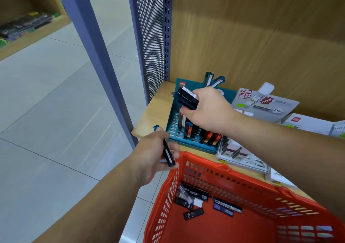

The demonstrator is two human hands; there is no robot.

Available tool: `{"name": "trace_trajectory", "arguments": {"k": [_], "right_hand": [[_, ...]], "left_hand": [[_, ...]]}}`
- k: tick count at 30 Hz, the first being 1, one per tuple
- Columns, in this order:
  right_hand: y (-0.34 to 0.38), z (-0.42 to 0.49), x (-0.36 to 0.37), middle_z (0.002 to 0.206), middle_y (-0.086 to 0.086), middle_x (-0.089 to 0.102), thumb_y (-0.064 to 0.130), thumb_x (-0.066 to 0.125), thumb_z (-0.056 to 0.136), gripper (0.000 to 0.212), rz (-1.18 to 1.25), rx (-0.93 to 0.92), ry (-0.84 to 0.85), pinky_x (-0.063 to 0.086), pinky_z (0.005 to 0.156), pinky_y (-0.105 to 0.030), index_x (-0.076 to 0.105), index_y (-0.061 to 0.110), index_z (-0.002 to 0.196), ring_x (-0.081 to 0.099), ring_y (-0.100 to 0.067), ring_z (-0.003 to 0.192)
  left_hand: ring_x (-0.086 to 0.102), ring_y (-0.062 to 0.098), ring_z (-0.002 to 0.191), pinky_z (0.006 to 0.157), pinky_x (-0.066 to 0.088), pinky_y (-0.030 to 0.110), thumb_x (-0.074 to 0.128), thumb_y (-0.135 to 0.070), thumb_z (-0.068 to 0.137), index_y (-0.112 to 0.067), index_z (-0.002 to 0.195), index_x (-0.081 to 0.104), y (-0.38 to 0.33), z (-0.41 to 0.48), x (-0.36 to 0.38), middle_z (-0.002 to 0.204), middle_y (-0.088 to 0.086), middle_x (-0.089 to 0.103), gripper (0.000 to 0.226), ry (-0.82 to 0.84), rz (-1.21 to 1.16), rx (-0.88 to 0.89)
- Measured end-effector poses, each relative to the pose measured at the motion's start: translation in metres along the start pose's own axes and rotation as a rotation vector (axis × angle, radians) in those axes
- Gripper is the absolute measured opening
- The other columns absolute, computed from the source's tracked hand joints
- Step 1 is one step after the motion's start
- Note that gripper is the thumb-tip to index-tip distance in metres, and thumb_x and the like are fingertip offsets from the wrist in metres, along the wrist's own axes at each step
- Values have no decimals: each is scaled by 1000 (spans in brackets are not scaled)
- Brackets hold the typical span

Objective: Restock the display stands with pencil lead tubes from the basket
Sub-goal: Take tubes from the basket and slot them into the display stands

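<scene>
open room above teal stand [188,85], perforated panel [149,37] leftward

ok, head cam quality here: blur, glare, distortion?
Head view: motion blur smears the wooden back panel and the red basket at its right rim; the wide-angle lens slants the blue shelf post; streaky glare on the floor tiles; the pencil lead tubes in the right hand look fairly sharp.

Down at five o'clock, the basket [205,165] is orange-red latticed plastic with a slight gloss. The lead tubes [194,213] in it look like shiny black plastic. The teal stand [172,128] is smooth plastic. At twelve o'clock the panel [151,37] is matt perforated painted metal, beside the wood-grain shelf back [261,37]. The floor tiles [46,112] at nine o'clock are smooth with a soft sheen.
</scene>
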State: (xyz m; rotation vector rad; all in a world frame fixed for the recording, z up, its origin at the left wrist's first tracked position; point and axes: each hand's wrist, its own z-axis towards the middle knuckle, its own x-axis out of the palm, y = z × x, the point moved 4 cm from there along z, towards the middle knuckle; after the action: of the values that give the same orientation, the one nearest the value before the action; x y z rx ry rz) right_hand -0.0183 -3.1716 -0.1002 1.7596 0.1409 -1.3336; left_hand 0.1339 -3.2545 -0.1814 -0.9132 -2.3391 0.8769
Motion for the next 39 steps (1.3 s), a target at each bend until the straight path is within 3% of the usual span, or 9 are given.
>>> {"name": "trace_trajectory", "arguments": {"k": [5,11,15,19,23,27,31,35,39], "right_hand": [[-6,6,12,59,6,56,31,74,90,29,35,1,-2,44,56,-29,59,16,70,53,-8,54],[-2,9,19,64,8,60,33,76,88,26,-17,-24,14,57,64,-36,60,24,71,60,-11,62],[1,5,18,74,9,60,36,72,90,15,-219,-87,14,56,69,-37,61,27,84,64,-20,77],[-6,2,16,72,9,63,37,72,90,14,-148,-85,-42,58,68,-40,67,24,89,64,-18,73],[-6,2,17,72,9,65,38,74,90,14,-123,-71,0,58,67,-39,69,25,92,63,-15,70],[-2,4,14,68,8,63,37,75,89,21,-164,-46,76,52,62,-31,61,27,78,61,-11,65],[-2,5,16,71,9,63,38,75,88,23,-218,-14,92,56,67,-35,59,26,75,64,-17,73],[7,7,18,76,6,63,40,74,84,23,-322,2,80,50,62,-31,60,23,77,63,-20,77],[4,10,-4,69,1,64,33,79,83,25,-38,106,55,53,61,-33,64,13,78,61,-18,64]], "left_hand": [[74,24,74,70,65,44,47,-50,106,-25,118,67,-4,1,-6,87,10,78,34,-14,113,76],[74,25,81,64,63,39,51,-44,106,-22,120,68,-4,0,-10,97,12,76,30,-24,101,111],[76,32,97,62,63,37,52,-43,106,-24,122,67,-5,-1,-9,103,14,76,30,-6,102,101],[73,37,107,68,65,42,51,-44,106,-23,122,68,-5,-2,-8,105,14,75,32,-3,109,108],[74,35,104,69,66,42,52,-43,106,-24,120,69,-5,-3,-7,105,14,75,29,0,121,108],[75,33,102,65,65,39,53,-43,105,-23,120,69,-5,-5,-5,104,14,75,29,3,118,102],[74,32,103,64,65,38,53,-42,105,-24,117,69,-7,-7,-2,104,13,74,26,1,136,105],[72,26,102,64,65,37,54,-40,106,-29,105,72,-10,-9,-1,109,9,70,21,-4,187,136],[78,30,82,67,66,50,61,-38,103,-16,105,76,-16,-12,-3,91,12,73,26,-18,216,228]]}}
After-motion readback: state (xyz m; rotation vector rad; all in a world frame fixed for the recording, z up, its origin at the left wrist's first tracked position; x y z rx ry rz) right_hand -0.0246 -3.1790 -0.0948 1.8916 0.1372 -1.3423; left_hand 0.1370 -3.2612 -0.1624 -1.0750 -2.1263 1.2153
